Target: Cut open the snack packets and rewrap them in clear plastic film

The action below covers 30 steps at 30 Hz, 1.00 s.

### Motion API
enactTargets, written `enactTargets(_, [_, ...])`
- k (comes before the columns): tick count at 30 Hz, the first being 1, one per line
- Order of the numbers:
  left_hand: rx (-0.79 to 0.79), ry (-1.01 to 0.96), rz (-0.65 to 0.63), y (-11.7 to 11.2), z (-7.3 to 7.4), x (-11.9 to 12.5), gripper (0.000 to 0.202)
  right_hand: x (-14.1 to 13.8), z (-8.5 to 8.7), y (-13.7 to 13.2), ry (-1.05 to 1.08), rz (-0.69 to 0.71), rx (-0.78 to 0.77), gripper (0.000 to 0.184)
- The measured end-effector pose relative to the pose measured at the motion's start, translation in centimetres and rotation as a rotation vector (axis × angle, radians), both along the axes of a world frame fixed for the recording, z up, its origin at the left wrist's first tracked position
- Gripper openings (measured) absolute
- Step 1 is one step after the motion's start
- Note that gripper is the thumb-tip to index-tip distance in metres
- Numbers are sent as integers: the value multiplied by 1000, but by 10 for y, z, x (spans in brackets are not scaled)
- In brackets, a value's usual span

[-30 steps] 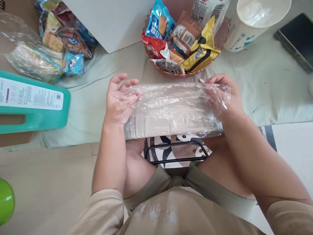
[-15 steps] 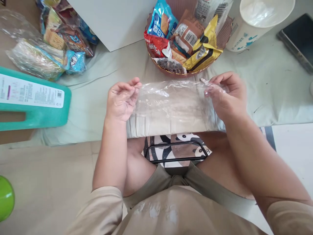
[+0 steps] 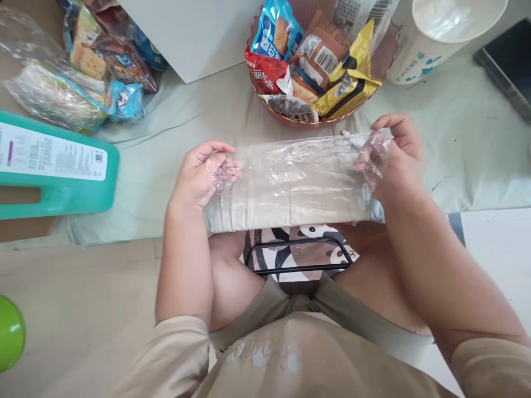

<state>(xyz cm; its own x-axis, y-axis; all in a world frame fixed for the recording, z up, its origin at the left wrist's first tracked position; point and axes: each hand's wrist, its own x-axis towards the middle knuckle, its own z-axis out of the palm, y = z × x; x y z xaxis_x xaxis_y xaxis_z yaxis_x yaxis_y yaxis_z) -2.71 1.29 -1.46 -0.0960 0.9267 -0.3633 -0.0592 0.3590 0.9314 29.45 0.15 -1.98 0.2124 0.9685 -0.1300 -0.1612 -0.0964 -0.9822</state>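
A clear plastic bag (image 3: 292, 179) is stretched flat between my two hands, above my lap and the near edge of the pale green cloth (image 3: 456, 149). My left hand (image 3: 199, 177) pinches the bag's left end with curled fingers. My right hand (image 3: 394, 160) grips the right end, its fingertips wrapped in the film. Just beyond the bag stands a brown bowl (image 3: 290, 119) full of snack packets (image 3: 319, 61).
A teal jug (image 3: 53, 171) lies on its side at the left. More snack packs in plastic (image 3: 83, 72) sit at the top left beside a white box (image 3: 191, 33). A white cup (image 3: 440, 33) and a dark tablet (image 3: 510, 61) are at the top right. A green ball (image 3: 10, 331) shows at the lower left.
My left hand's fingers closed from spread to a pinch on the bag's end. My right hand lifted slightly and tightened on its end. The bag is pulled flatter.
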Motion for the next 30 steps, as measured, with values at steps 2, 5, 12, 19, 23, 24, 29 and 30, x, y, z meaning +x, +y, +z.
enactTargets(2, [37, -60, 23, 0, 2, 0, 13, 0, 2, -1, 32, 6, 18, 32])
enactTargets(5, [79, -129, 68, 2, 5, 2, 20, -1, 6, -4, 41, 13, 29, 29])
enactTargets(12, [74, -250, 94, 6, 5, 4, 18, -1, 9, -7, 166, 133, 10, 48])
enactTargets(19, [55, -247, 101, 8, 2, -2, 20, 2, 2, -5, 247, 189, -13, 48])
enactTargets(23, [45, -239, 72, 8, 1, -4, 19, 1, 0, -7, 252, 240, -24, 57])
enactTargets(24, [51, -241, 67, 8, 1, -4, 19, 1, 0, -8, 229, 247, -31, 58])
enactTargets(29, [65, -253, 81, 11, 2, -2, 17, 1, -4, -10, 79, 292, -28, 42])
enactTargets(30, [67, -249, 78, 11, 3, -2, 16, 2, -4, -11, 61, 272, -23, 43])
